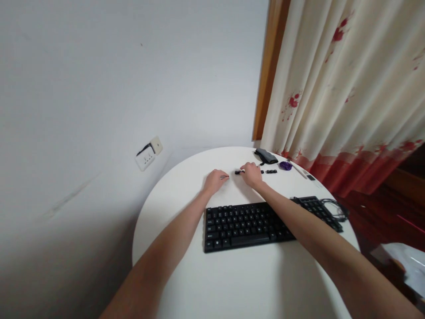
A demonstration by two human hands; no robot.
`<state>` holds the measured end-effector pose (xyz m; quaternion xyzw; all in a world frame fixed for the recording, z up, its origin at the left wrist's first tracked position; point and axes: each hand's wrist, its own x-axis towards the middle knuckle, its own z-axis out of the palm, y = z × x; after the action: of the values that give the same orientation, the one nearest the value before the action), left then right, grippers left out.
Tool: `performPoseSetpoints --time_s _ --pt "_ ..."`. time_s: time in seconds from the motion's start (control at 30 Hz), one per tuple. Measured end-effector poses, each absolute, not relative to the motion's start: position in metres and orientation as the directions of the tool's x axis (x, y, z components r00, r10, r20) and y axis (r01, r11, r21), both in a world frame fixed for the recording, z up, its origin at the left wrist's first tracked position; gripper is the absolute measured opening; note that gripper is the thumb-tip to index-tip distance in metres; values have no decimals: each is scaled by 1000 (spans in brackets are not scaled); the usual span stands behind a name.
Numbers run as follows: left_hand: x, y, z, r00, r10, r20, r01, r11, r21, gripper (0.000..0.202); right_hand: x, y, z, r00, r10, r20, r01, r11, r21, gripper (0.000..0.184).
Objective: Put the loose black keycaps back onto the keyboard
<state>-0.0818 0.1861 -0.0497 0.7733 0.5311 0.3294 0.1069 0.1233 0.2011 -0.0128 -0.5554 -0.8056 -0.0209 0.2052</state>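
Observation:
A black keyboard (252, 226) lies across the round white table, partly covered by my right forearm. Beyond it, my left hand (215, 181) is closed in a pinch around a small, thin, greyish-dark thing (224, 177) too small to name. My right hand (252, 174) reaches over the keyboard, its fingers curled down onto a row of loose black keycaps (271, 171). Thumb and fingertips close on a keycap (237, 172) at the left end of that row. The hand hides the middle of the row.
Behind the keycaps lie a grey-and-black folded cloth item (266, 156) and a purple crumpled thing (285, 165). A brush-like white tool (300, 171) rests near the right rim. The keyboard's coiled cable (335, 208) sits at the right edge. A wall and curtain (318, 110) border the table (172, 190).

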Motion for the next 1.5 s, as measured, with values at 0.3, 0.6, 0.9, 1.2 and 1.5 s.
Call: performPoseSetpoints --time_s 0.3,0.6,0.9,1.2,1.5 --pt "-84 191 -56 164 910 380 722 -373 583 13 100 229 -18 -432 852 296 872 478 -106 16" --pt "-84 188 -55 149 918 366 691 -362 626 12 103 189 -6 -522 796 306 781 590 -202 16" --pt "-78 182 -51 131 926 355 648 -351 676 10 153 97 -19 -520 774 361 493 617 -613 17" --pt "-67 165 -42 124 939 322 592 -330 735 11 166 88 -25 -563 757 332 368 590 -719 13" --pt "-49 92 -7 200 956 213 402 -278 872 26 167 87 -28 -573 729 373 340 626 -702 12"
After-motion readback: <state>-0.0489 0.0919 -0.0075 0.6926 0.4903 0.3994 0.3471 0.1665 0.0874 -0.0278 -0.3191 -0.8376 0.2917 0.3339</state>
